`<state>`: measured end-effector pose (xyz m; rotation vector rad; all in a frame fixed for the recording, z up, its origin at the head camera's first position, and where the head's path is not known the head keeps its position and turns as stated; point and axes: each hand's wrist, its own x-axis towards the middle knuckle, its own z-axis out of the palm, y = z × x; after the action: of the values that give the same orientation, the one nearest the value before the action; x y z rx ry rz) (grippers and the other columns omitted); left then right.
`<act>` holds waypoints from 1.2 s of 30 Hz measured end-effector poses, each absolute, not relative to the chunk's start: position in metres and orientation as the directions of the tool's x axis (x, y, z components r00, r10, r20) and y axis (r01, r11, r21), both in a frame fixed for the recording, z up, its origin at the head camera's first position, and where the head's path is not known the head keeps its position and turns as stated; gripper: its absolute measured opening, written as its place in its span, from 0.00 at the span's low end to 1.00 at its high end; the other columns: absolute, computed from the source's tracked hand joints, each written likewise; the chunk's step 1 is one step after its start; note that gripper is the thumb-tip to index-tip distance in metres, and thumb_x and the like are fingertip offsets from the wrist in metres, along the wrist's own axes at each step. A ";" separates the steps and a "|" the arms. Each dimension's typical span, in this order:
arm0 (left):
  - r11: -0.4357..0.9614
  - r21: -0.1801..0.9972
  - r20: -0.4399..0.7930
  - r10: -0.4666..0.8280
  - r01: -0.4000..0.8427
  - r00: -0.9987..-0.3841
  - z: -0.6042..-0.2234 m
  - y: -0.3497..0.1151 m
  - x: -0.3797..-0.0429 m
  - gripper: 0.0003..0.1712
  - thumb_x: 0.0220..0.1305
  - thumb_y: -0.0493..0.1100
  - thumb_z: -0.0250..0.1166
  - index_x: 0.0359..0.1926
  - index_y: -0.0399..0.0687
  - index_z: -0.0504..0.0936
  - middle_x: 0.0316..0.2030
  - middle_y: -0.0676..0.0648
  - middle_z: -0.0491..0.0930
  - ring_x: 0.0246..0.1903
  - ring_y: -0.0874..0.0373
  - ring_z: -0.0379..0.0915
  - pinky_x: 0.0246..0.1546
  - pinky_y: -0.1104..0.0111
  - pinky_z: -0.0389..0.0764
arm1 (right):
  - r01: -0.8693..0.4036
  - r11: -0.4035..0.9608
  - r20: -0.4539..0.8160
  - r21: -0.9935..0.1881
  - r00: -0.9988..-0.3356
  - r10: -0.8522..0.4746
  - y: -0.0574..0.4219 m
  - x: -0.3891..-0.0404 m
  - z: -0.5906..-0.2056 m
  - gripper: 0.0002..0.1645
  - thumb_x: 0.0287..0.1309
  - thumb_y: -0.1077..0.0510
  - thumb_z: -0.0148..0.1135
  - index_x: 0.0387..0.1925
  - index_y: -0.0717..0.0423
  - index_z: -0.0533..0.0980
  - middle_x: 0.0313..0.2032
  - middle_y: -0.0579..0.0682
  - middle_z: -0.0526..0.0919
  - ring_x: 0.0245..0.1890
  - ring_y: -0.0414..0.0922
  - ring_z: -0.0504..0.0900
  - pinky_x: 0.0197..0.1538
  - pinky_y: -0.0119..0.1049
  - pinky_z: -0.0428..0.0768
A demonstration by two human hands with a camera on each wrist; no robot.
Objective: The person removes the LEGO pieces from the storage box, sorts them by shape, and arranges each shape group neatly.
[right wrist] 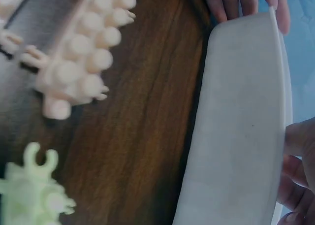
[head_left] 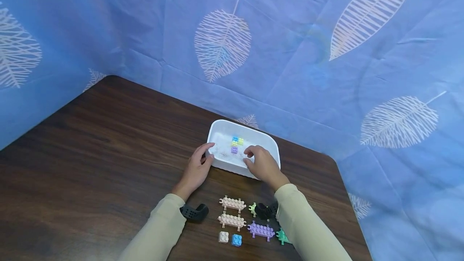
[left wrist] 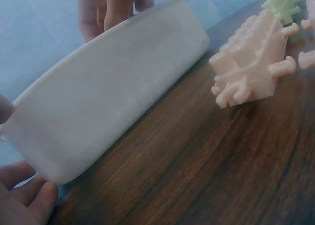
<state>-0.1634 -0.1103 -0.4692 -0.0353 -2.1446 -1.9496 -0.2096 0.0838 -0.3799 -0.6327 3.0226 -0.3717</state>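
A white plastic tub (head_left: 228, 167) stands on the table with several small bricks inside: a blue brick (head_left: 235, 138), yellow bricks (head_left: 241, 141) and a purple brick (head_left: 234, 149). My left hand (head_left: 195, 171) grips the tub's left end; the left wrist view shows fingers (left wrist: 42, 203) against the outer wall and another digit at the rim. My right hand (head_left: 264, 164) reaches over the tub's near right side, fingers bent and thumb apart, close to the purple brick. Nothing shows between those fingertips. The right wrist view has this hand (right wrist: 300, 171) partly hidden behind the wall.
Nearer me lie two peach studded pieces (head_left: 233, 203), a purple studded piece (head_left: 262, 230), a light green piece (head_left: 252, 208) and a green piece (head_left: 282, 236), partly behind my right arm. A pale brick (head_left: 223, 237) sits beside a blue brick (head_left: 237, 240). A blue curtain (head_left: 290, 71) hangs behind the table.
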 end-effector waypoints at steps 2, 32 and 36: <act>0.110 0.978 0.192 -0.147 0.176 -0.970 -0.469 -0.111 -0.163 0.22 0.69 0.39 0.53 0.63 0.47 0.71 0.66 0.42 0.63 0.67 0.48 0.57 0.61 0.52 0.69 | -0.383 0.892 0.004 -0.240 -0.919 -0.394 0.081 -0.215 -0.382 0.14 0.59 0.57 0.62 0.46 0.57 0.78 0.40 0.50 0.80 0.42 0.47 0.79 0.47 0.45 0.78; 0.099 0.984 0.158 -0.127 0.146 -0.979 -0.471 -0.111 -0.167 0.22 0.69 0.42 0.52 0.63 0.49 0.70 0.66 0.45 0.63 0.67 0.51 0.57 0.62 0.55 0.68 | -0.307 0.945 -0.169 -0.115 -0.931 -0.324 0.047 -0.264 -0.404 0.18 0.59 0.52 0.58 0.48 0.56 0.78 0.44 0.52 0.82 0.45 0.48 0.79 0.46 0.48 0.79; 0.105 0.984 0.156 -0.139 0.142 -0.978 -0.473 -0.114 -0.168 0.22 0.69 0.42 0.52 0.63 0.50 0.70 0.66 0.45 0.63 0.67 0.51 0.57 0.62 0.55 0.68 | -0.314 0.944 -0.187 -0.098 -0.926 -0.327 0.043 -0.267 -0.408 0.17 0.59 0.52 0.58 0.46 0.56 0.78 0.42 0.51 0.82 0.40 0.47 0.78 0.45 0.47 0.78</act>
<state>-0.1681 -0.1136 -0.4727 -0.0036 -2.1687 -1.9716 -0.2674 0.0426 -0.4079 -0.4826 2.8981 -0.0985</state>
